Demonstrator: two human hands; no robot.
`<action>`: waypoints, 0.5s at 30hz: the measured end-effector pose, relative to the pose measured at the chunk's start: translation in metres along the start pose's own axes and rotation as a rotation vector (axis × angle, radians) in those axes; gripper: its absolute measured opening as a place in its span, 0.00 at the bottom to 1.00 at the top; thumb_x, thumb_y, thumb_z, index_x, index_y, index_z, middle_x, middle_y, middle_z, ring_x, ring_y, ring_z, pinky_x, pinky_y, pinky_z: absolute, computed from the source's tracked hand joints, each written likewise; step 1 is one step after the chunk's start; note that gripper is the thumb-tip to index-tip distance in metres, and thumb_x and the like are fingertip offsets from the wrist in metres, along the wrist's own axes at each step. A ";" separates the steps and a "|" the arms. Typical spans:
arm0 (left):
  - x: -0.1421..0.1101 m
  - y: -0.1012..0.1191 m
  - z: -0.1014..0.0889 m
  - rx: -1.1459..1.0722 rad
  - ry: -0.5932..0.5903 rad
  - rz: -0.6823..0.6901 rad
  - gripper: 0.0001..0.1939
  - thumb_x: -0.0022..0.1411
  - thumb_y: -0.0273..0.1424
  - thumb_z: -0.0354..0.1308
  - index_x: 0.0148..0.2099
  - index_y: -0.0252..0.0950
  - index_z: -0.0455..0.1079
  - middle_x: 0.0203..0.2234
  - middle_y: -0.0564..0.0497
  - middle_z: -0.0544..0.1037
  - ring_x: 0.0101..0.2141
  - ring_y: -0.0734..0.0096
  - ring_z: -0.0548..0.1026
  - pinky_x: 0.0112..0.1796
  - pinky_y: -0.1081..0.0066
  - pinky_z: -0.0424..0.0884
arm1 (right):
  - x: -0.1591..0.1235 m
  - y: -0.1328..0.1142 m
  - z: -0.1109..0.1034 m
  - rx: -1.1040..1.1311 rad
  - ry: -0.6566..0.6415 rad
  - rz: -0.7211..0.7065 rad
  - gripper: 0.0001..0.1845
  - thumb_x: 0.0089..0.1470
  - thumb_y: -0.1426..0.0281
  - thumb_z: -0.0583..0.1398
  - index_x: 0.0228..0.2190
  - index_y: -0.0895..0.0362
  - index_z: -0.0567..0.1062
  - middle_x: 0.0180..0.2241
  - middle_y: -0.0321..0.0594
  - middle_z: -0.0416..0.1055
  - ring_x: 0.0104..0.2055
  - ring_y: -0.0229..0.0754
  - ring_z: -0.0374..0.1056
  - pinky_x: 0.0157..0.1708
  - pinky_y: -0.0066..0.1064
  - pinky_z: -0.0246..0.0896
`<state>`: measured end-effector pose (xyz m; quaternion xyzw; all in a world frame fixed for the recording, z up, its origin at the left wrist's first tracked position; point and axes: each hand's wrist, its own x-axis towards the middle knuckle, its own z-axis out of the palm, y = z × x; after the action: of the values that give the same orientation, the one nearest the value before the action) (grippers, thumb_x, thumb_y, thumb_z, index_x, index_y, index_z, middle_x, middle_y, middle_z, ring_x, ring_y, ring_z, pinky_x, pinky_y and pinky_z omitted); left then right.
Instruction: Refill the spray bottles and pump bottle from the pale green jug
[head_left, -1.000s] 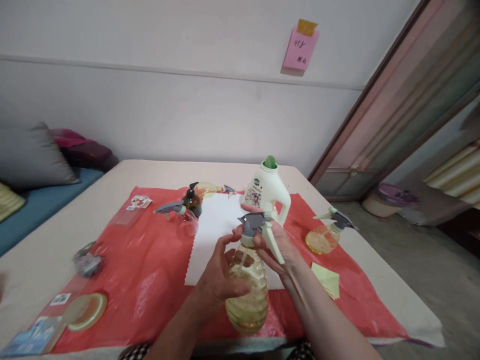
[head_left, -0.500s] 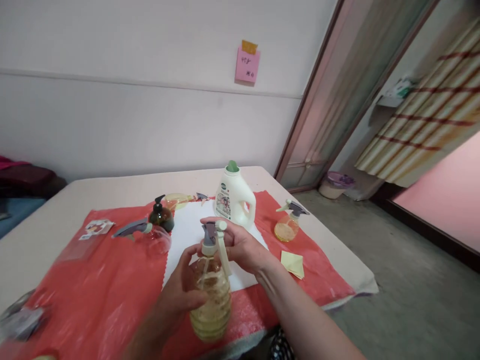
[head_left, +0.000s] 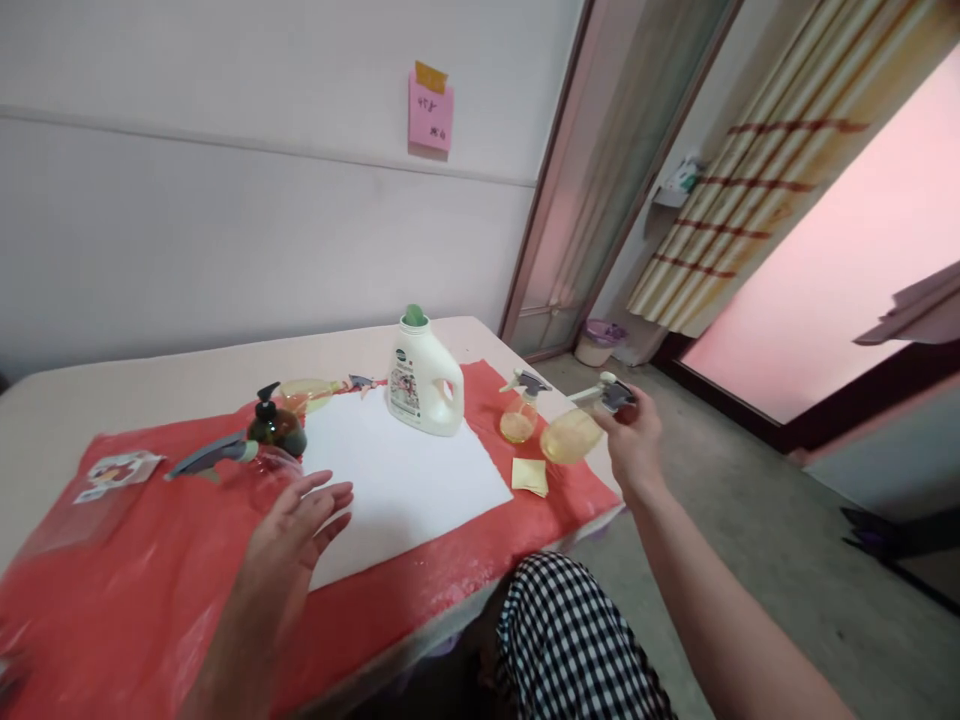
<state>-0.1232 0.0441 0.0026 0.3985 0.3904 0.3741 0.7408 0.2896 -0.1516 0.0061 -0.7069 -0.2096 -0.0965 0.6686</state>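
Note:
My right hand (head_left: 634,432) grips a clear spray bottle (head_left: 571,436) of yellowish liquid by its grey and white trigger head. The bottle is tilted, over the right end of the red plastic sheet (head_left: 435,590). Just left of it stands a smaller spray bottle (head_left: 519,418) with yellow liquid. A pad of yellow sticky notes (head_left: 529,476) lies below them. My left hand (head_left: 296,525) is empty with fingers apart, above the left edge of a white sheet (head_left: 405,490). Partly behind that hand lies a clear spray bottle (head_left: 274,470) with a grey trigger head.
A white detergent jug (head_left: 425,385) with a green spout stands at the back of the white sheet. A dark pump bottle (head_left: 276,430) and a lying yellow spray bottle (head_left: 307,394) are left of it. A clear packet (head_left: 112,475) lies far left. The table's right edge is near my right hand.
Both hands were around the spray bottle in front of me. My left hand has let go; my right hand has carried the bottle to the right. The view has turned right.

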 end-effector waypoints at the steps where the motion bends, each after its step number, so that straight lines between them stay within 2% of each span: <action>1: -0.001 -0.001 0.002 0.011 0.000 -0.003 0.31 0.44 0.41 0.78 0.49 0.37 0.75 0.41 0.45 0.84 0.44 0.58 0.81 0.44 0.64 0.78 | 0.010 0.013 -0.003 -0.044 0.048 0.001 0.40 0.37 0.61 0.66 0.55 0.55 0.67 0.47 0.47 0.74 0.45 0.49 0.71 0.50 0.47 0.65; 4: -0.003 -0.004 0.007 0.048 -0.002 -0.003 0.30 0.47 0.42 0.76 0.50 0.37 0.74 0.41 0.45 0.83 0.45 0.60 0.80 0.44 0.66 0.77 | 0.028 0.044 0.003 -0.143 0.083 0.027 0.41 0.38 0.62 0.64 0.56 0.60 0.66 0.45 0.50 0.74 0.43 0.48 0.70 0.49 0.46 0.64; 8: -0.002 -0.007 0.009 0.073 0.007 -0.010 0.30 0.45 0.41 0.77 0.49 0.36 0.74 0.40 0.45 0.83 0.44 0.61 0.80 0.44 0.66 0.77 | 0.031 0.068 0.022 -0.254 0.030 0.079 0.39 0.42 0.63 0.63 0.57 0.59 0.66 0.43 0.48 0.76 0.40 0.46 0.69 0.46 0.42 0.64; 11: 0.002 -0.007 0.006 0.079 0.016 0.004 0.31 0.42 0.40 0.79 0.48 0.36 0.75 0.40 0.45 0.83 0.43 0.59 0.80 0.43 0.65 0.77 | 0.027 0.074 0.026 -0.326 -0.014 0.108 0.41 0.44 0.62 0.63 0.60 0.58 0.66 0.41 0.47 0.77 0.39 0.47 0.69 0.44 0.41 0.64; 15: 0.007 -0.007 -0.001 0.151 0.035 -0.035 0.31 0.41 0.39 0.79 0.46 0.35 0.75 0.40 0.44 0.83 0.43 0.60 0.80 0.42 0.66 0.76 | 0.017 0.064 0.014 -0.359 -0.068 0.116 0.49 0.41 0.59 0.67 0.64 0.59 0.63 0.43 0.50 0.77 0.43 0.51 0.73 0.44 0.41 0.66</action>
<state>-0.1192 0.0479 -0.0060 0.4394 0.4374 0.3376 0.7083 0.3295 -0.1359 -0.0459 -0.8286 -0.1705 -0.0697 0.5287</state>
